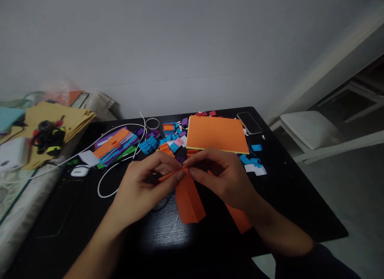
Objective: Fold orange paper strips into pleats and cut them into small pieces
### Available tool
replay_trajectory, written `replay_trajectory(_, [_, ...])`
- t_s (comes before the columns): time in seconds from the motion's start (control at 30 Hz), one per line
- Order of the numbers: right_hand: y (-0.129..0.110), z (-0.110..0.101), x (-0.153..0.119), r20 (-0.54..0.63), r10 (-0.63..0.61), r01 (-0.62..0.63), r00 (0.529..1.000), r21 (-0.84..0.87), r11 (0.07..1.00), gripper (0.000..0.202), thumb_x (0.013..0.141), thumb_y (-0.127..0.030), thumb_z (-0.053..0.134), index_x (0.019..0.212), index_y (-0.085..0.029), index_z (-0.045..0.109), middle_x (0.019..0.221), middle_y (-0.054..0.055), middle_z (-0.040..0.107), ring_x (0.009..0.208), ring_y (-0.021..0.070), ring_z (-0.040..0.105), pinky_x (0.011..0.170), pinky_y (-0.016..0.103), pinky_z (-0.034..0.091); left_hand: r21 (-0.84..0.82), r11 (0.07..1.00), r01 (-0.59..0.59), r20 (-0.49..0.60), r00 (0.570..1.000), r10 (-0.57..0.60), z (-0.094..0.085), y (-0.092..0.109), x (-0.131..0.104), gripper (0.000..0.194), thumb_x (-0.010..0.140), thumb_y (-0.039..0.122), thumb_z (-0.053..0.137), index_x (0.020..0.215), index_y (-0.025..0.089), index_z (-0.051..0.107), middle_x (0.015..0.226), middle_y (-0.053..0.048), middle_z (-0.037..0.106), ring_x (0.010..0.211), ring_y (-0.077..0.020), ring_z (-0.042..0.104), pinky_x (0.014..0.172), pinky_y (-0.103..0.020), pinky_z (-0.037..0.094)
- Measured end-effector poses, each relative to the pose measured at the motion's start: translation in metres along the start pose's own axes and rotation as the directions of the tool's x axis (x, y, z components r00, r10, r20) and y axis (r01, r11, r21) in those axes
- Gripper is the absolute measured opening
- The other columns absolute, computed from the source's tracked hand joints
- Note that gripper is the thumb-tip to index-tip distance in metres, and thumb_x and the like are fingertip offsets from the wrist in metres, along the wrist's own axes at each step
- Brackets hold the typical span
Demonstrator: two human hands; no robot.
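Note:
My left hand (150, 181) and my right hand (223, 177) meet over the middle of the black table, thumbs and fingertips pinching an orange paper strip (189, 201) at its upper end. A lengthwise crease runs down the strip, and its lower end hangs toward me. The fingers partly hide the pinched end. Under my right wrist lies another orange paper piece (240, 219). Just beyond my hands is a stack of orange sheets (217, 133) with a yellow edge. A thin dark loop (162, 205) shows beside the strip, its other parts hidden.
Folded blue paper pieces (149, 144) and other coloured bits lie behind my hands. Left are a pile of cut strips (115, 147), a white cable (103, 179) and an earbud case (80, 171). A phone (249, 123) rests at the back right, near a white chair (312, 129).

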State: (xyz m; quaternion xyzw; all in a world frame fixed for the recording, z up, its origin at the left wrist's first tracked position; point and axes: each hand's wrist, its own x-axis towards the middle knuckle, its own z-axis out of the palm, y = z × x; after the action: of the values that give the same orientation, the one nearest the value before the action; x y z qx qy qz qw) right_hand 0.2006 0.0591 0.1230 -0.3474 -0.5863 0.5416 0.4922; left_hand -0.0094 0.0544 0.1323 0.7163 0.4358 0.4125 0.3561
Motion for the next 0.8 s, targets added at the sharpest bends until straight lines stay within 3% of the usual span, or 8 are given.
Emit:
replay_trajectory(0.17, [-0.0015, -0.0036, 0.0028, 0.041, 0.050, -0.051, 0.998, 0.035, 0.998, 0.012, 0.090, -0.016, 0.079, 0.098, -0.024, 0.083, 0.094, 0.001, 0.083, 0.088, 0.0149, 0.078, 0.078, 0.027, 0.063, 0.043, 0.999, -0.014, 0.007, 1.000, 0.014, -0.0008, 0.0003, -0.0006, 0.002, 0.095, 0.024, 0.077, 0.093, 0.023, 0.076, 0.077, 0.002, 0.076, 0.066, -0.0109, 0.069, 0.061, -0.021, 0.054])
replay_trajectory(0.33, [-0.0050, -0.0083, 0.0041, 0.070, 0.100, -0.098, 0.993, -0.028, 0.995, 0.006, 0.091, -0.022, 0.079, 0.095, -0.023, 0.084, 0.090, 0.002, 0.082, 0.083, 0.0161, 0.076, 0.072, 0.027, 0.060, 0.055, 0.998, -0.010, 0.012, 1.000, 0.010, -0.0009, 0.0008, -0.0004, 0.004, 0.095, 0.025, 0.077, 0.092, 0.023, 0.076, 0.080, 0.002, 0.078, 0.069, -0.0109, 0.070, 0.062, -0.020, 0.054])
replay_trajectory(0.6, [-0.0041, -0.0048, 0.0020, 0.059, 0.052, -0.047, 0.997, -0.082, 0.996, 0.009, 0.087, -0.022, 0.086, 0.096, -0.022, 0.083, 0.090, 0.001, 0.081, 0.082, 0.0153, 0.076, 0.073, 0.026, 0.062, 0.062, 0.998, -0.031, -0.004, 1.000, 0.031, -0.0004, 0.0026, 0.0006, 0.004, 0.093, 0.019, 0.077, 0.093, 0.023, 0.077, 0.075, 0.003, 0.077, 0.064, -0.0094, 0.070, 0.060, -0.018, 0.054])
replay_trajectory(0.8, [0.0005, -0.0054, 0.0001, 0.041, 0.000, 0.004, 0.999, -0.117, 0.993, 0.005, 0.094, -0.024, 0.081, 0.099, -0.024, 0.082, 0.095, 0.000, 0.083, 0.087, 0.0152, 0.078, 0.078, 0.028, 0.063, 0.059, 0.998, -0.012, 0.030, 0.999, 0.010, -0.0012, 0.0049, -0.0014, 0.004, 0.098, 0.022, 0.073, 0.097, 0.022, 0.077, 0.080, 0.002, 0.077, 0.068, -0.0106, 0.070, 0.062, -0.020, 0.055])
